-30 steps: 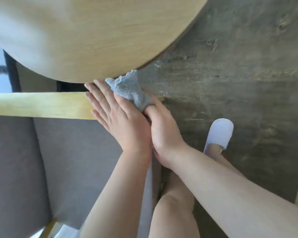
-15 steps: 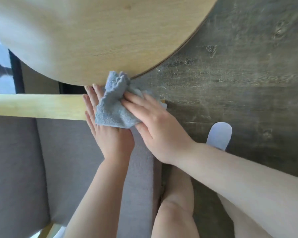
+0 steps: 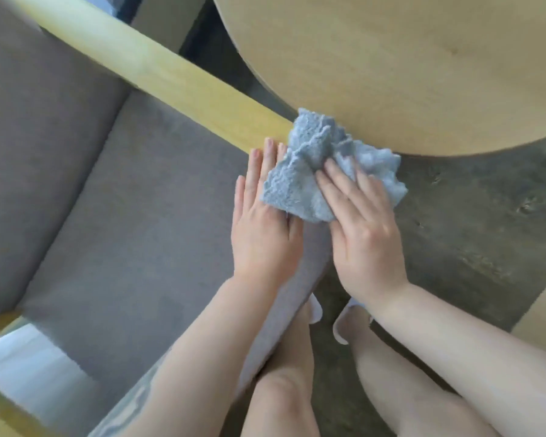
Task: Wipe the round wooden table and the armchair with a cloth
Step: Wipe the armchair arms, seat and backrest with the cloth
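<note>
A dark grey-brown wood-grain floor (image 3: 473, 234) spreads out to the right of the hands and below them. Two white slippers sit on it just under the wrists: one white slipper (image 3: 316, 310) below the left wrist, the other white slipper (image 3: 341, 326) below the right. A pale tan panel (image 3: 542, 313) cuts across the floor far right of the hands.

Dark wood-grain floor (image 3: 473, 234) — daylight from lower left.
</note>
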Available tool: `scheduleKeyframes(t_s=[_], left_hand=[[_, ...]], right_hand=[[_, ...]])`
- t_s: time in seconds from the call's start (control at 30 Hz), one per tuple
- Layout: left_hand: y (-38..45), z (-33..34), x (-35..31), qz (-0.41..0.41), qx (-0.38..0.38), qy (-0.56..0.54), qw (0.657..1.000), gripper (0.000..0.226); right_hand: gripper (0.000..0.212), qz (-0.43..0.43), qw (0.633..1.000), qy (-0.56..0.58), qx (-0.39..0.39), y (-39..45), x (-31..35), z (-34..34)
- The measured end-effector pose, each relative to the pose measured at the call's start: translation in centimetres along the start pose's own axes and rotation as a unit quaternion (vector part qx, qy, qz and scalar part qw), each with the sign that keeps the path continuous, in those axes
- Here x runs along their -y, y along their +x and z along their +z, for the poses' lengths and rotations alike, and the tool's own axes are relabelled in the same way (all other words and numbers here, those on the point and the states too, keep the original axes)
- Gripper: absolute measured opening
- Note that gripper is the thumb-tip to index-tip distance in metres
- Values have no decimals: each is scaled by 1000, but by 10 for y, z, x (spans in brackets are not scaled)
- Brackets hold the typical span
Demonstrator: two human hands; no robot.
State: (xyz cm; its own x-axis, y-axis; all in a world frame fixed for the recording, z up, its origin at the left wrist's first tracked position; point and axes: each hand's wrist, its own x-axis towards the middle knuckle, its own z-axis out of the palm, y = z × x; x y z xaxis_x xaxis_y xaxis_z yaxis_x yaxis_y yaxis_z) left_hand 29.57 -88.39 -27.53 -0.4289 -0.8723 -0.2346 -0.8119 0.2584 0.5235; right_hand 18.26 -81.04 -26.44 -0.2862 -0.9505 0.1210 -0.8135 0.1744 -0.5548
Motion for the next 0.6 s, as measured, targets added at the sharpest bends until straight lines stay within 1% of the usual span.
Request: scheduleKeyframes(t_s=[0.03,0.07,0.1,0.13,0.17,0.2,0.23,0.3,0.33,0.37,0.4,0.43,0.47,0.5,0.53,0.57,0.6], left_hand=[[-17,7,27,-56,45,19,997,56],[-39,17,53,-136,76,27,987,63],[-61,26,74,-194,87,31,977,77],[-83,34,88,-236,73,10,969,84],[-103,41,94,-286,34,-35,957,78],[-118,46,95,-330,-1,-58,942,67],[-126,47,91,-360,-27,-71,930,60],[-132,53,82,-385,-65,-69,918,62],[-131,57,78,-390,-74,-59,916,61],[-126,61,76,-402,-82,-57,910,61],[-120,66,73,-419,-89,-58,902,63],[-112,71,67,-437,-103,-66,891,65],[-106,76,62,-451,-115,-73,882,65],[-102,79,56,-457,-127,-82,877,63],[-101,81,53,-458,-134,-93,874,61],[-102,82,54,-451,-139,-103,875,60],[-106,81,57,-435,-139,-109,883,60]], right_hand=[[42,-54,998,5,29,-11,9,7],[44,-98,992,4,74,-25,16,20],[47,-129,984,1,124,-39,23,38],[50,-141,976,-3,169,-53,30,60],[51,-141,967,-7,211,-65,38,81],[52,-141,958,-13,248,-74,44,98],[53,-158,950,-24,267,-79,42,107],[52,-211,940,-49,262,-76,15,108],[51,-211,945,-67,239,-73,-2,101],[51,-156,962,-73,212,-70,-16,91],[53,-55,980,-69,178,-68,-22,82],[54,54,987,-59,139,-68,-17,78],[54,119,985,-54,113,-73,-6,82],[54,113,985,-52,124,-81,9,89],[53,28,985,-44,163,-90,18,94],[52,-104,972,-40,207,-92,13,95],[52,-215,945,-58,238,-82,-5,93]])
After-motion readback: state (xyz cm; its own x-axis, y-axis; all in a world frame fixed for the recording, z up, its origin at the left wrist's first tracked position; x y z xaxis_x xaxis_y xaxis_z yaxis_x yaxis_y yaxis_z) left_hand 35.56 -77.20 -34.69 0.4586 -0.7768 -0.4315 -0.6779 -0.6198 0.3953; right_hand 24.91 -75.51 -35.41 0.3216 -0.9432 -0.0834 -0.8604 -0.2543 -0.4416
